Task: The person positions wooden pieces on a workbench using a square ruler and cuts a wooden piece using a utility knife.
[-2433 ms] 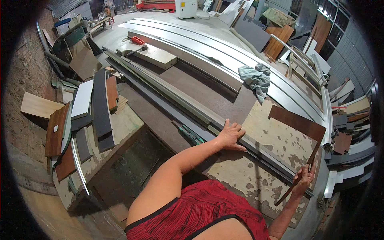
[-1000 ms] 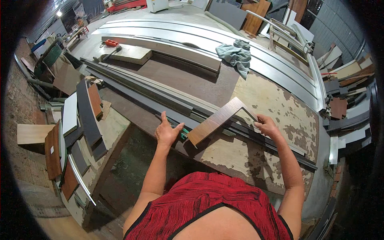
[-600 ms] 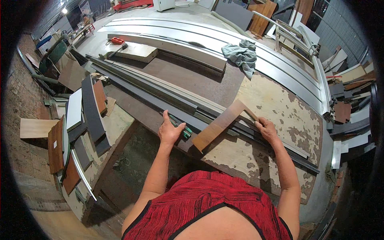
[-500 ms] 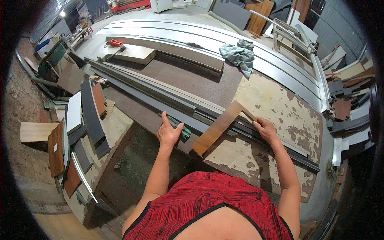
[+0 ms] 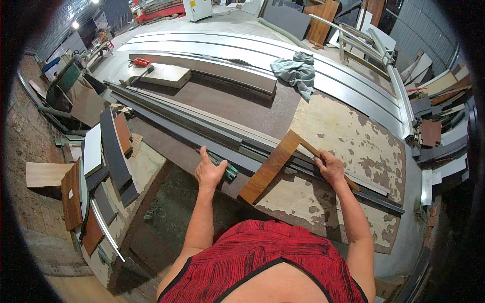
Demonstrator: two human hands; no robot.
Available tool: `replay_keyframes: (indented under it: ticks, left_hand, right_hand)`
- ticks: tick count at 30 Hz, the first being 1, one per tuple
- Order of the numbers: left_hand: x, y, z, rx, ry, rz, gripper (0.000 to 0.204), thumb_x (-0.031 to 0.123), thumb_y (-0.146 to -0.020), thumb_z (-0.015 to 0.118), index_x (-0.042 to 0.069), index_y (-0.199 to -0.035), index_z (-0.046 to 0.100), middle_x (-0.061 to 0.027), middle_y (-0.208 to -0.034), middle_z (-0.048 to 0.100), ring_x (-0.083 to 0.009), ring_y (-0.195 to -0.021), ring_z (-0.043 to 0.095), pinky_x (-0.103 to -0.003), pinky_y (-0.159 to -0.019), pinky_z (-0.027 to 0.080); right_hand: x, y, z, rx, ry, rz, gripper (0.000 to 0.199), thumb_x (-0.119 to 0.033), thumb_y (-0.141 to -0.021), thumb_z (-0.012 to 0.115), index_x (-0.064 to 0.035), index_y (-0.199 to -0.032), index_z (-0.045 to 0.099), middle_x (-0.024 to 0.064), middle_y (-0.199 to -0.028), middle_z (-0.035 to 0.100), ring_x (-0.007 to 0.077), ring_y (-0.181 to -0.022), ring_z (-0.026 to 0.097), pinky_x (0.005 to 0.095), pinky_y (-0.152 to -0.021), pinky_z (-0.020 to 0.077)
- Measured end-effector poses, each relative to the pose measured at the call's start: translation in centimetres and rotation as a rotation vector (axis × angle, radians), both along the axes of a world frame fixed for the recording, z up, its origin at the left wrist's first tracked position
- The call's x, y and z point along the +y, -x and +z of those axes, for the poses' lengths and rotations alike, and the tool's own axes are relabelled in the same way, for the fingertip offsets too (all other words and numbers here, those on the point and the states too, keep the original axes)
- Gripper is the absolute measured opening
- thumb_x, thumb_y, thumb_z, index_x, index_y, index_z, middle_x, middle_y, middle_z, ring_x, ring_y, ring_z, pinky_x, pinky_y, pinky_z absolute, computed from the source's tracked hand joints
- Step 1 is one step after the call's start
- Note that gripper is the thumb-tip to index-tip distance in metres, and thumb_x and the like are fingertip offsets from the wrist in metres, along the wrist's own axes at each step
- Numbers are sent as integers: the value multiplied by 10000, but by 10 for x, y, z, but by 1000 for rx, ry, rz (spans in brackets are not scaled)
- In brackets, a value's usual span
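Note:
My right hand (image 5: 331,167) is closed round the narrow arm of a brown, wood-grained L-shaped piece (image 5: 270,166). Its wide leg slants down to the near table edge, over several long strips, and the narrow arm passes under my fingers toward the right. My left hand (image 5: 208,170) is at the near edge of the table, thumb and index finger stretched apart. Against the thumb lies a green and black hand tool (image 5: 228,169), its kind unclear; my other left fingers are partly hidden. Long grey and dark strips (image 5: 187,132) run diagonally across the worktable (image 5: 348,126).
A grey-green cloth (image 5: 295,73) lies at the back beside long silvery rails (image 5: 353,93). A red-handled tool (image 5: 140,62) rests on a pale block (image 5: 169,76) at the far left. Offcut boards (image 5: 115,146) are piled on a stand left of me.
The L-shaped piece has turned in my right hand, so its wood-grained face and the narrow arm beyond my fingers show more. My left hand stays beside the green tool. The view shifts slightly.

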State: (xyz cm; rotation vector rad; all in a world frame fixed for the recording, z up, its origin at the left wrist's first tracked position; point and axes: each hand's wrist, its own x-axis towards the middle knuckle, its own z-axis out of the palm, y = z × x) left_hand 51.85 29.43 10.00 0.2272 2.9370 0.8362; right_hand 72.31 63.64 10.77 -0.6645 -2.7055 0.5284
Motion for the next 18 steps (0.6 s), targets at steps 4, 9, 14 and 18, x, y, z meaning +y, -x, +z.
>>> replay_keyframes:
  ticks: [4,9,14,18]
  left_hand:
    - [3,5,-3,-7,32,17,955,421,-719,689,86,-1453,178,-264,-1043,638,-436,-972,613,-504,-878,460]
    - [9,8,5,-70,26,43,946,403,-688,695,80,-1440,220,-268,-1093,620,-427,-1020,597,-490,-912,453]
    - [0,2,12,-75,39,39,947,367,-670,693,84,-1437,213,-256,-1117,616,-424,-1040,591,-482,-921,451]
    - [-19,-1,13,-81,63,59,956,344,-652,691,95,-1435,203,-250,-1124,615,-428,-1046,589,-477,-926,450]
  right_hand:
    - [1,-2,-10,3,-80,27,360,-251,-805,657,-138,-1138,584,129,-923,648,322,-842,645,415,-699,522]
    - [1,-3,-15,4,-190,16,406,-245,-796,660,-147,-1174,549,125,-910,617,324,-803,637,434,-680,519]
    - [0,-1,-15,56,-208,32,370,-286,-832,642,-133,-1157,556,126,-852,618,323,-755,638,430,-628,515]
    - [1,0,-18,87,-222,42,308,-329,-887,598,-125,-1117,577,127,-789,614,321,-704,637,421,-582,508]
